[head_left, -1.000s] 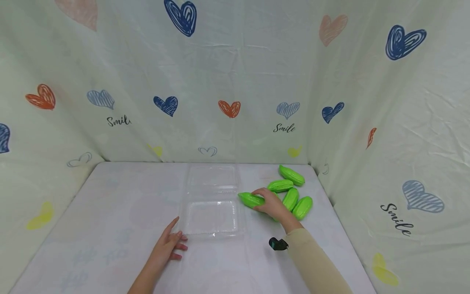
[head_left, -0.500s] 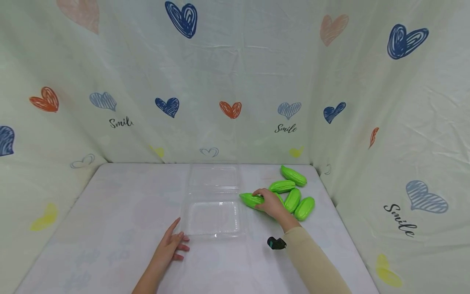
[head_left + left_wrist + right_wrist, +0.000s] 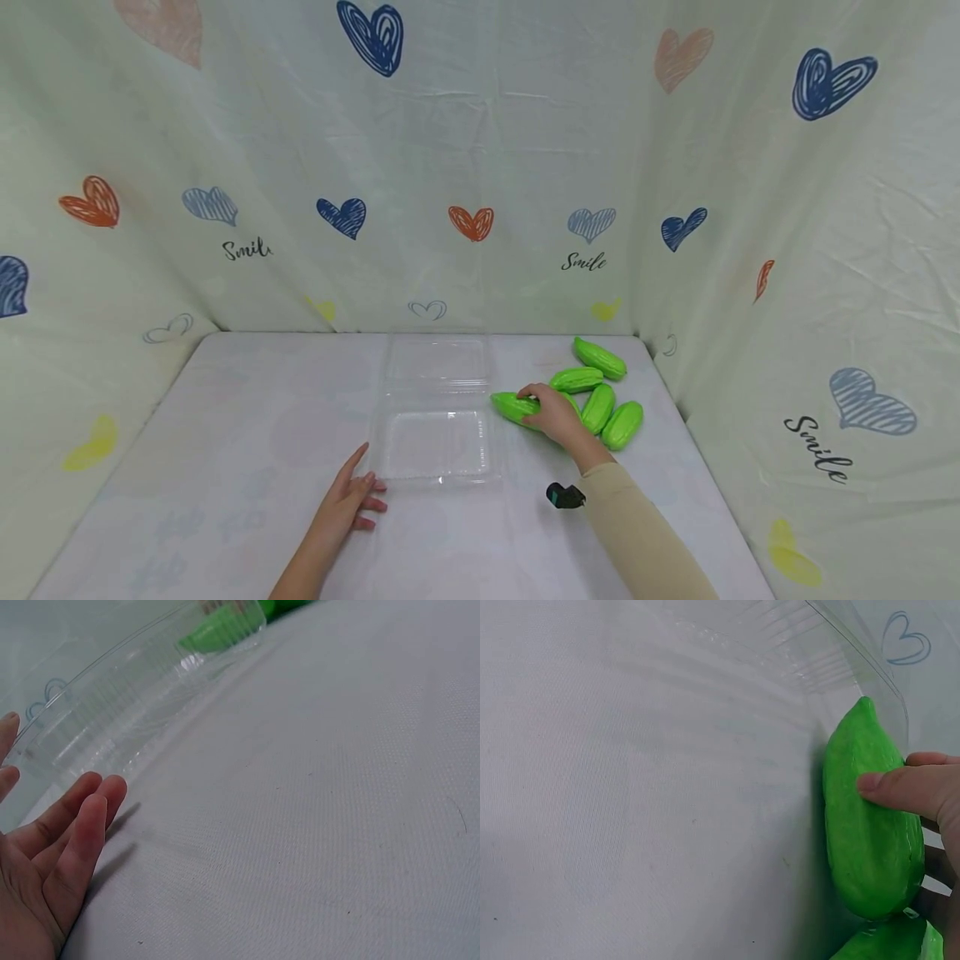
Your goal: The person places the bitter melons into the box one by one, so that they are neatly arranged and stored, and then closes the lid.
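Note:
My right hand [image 3: 557,415] grips a bright green, pointed bitter melon [image 3: 512,407] just right of a clear plastic clamshell box. In the right wrist view the thumb lies along one side of this bitter melon [image 3: 870,825] and the fingers are on its far side. Its blunt end meets another bitter melon [image 3: 896,941]. The clear box [image 3: 435,443] stands unfolded, its lid [image 3: 437,360] lying toward the back. My left hand [image 3: 341,504] is by the box's front left corner, fingers spread and holding nothing; whether they touch the box [image 3: 112,720] I cannot tell.
Several more green bitter melons [image 3: 597,407] lie loose behind and right of my right hand. A small black device [image 3: 565,496] sits by the right sleeve. A curtain [image 3: 480,150] printed with hearts encloses the white table [image 3: 255,433] at the back and sides.

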{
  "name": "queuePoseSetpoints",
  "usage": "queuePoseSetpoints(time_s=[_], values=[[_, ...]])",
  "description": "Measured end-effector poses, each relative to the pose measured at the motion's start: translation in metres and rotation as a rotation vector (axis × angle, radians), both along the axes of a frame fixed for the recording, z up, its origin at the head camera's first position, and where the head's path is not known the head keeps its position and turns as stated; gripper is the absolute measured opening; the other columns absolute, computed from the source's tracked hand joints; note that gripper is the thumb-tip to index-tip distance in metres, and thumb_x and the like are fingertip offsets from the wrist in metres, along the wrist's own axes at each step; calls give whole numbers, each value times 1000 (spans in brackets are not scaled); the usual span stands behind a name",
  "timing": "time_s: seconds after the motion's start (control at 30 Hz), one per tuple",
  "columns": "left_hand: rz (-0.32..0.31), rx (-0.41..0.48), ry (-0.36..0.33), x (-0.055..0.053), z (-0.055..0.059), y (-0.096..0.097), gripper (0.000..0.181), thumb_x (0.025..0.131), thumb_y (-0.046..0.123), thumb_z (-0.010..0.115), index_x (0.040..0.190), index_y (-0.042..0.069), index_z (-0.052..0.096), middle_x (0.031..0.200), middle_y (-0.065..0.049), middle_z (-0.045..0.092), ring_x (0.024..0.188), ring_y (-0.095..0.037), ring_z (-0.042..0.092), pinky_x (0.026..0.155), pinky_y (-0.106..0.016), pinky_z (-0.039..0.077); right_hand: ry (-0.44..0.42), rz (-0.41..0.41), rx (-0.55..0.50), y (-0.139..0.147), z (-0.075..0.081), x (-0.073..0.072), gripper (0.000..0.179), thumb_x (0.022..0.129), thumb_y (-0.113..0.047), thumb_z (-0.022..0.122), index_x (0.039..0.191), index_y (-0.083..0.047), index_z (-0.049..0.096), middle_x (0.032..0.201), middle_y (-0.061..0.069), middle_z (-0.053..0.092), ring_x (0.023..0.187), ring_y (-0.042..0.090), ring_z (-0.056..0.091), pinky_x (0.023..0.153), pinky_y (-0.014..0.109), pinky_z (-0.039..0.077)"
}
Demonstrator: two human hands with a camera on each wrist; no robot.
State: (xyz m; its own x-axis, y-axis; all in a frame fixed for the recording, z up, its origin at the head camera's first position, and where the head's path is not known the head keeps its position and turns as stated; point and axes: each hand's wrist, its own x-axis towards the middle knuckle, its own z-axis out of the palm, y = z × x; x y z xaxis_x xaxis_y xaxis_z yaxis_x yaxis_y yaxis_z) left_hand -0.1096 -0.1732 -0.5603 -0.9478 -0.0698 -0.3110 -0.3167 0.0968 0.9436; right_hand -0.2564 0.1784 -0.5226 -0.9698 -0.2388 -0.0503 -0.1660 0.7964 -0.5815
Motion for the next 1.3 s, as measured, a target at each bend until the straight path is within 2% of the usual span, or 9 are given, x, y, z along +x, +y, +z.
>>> queuePoseSetpoints(time_s=[0.37,0.73,0.97,1.3], values=[[0,21,13,0,1,0,59,103,22,52,155,18,23,102,-13,65,77,-26,67,55,-34,56,40,-37,-50,3,8,0,39,81,-5,79,118,-10,65,125,12,59,116,32,55,96,48,45],[1,7,-7,1,2,0,61,103,24,52,155,18,22,103,-13,65,76,-24,67,57,-34,56,68,-79,-77,7,18,0,38,83,-4,77,119,-9,64,129,14,56,123,35,51,100,49,42],[-5,11,-4,1,0,0,60,103,23,51,155,19,22,103,-12,65,78,-24,67,58,-34,56,110,-66,-92,6,29,0,37,83,-3,77,117,-9,65,130,13,56,124,33,50,102,47,41],[-6,12,1,0,0,0,59,103,22,51,155,19,22,103,-13,65,77,-24,67,57,-33,56,185,-3,-131,-7,44,6,36,83,-3,77,116,-8,65,125,10,59,119,31,53,102,46,42]])
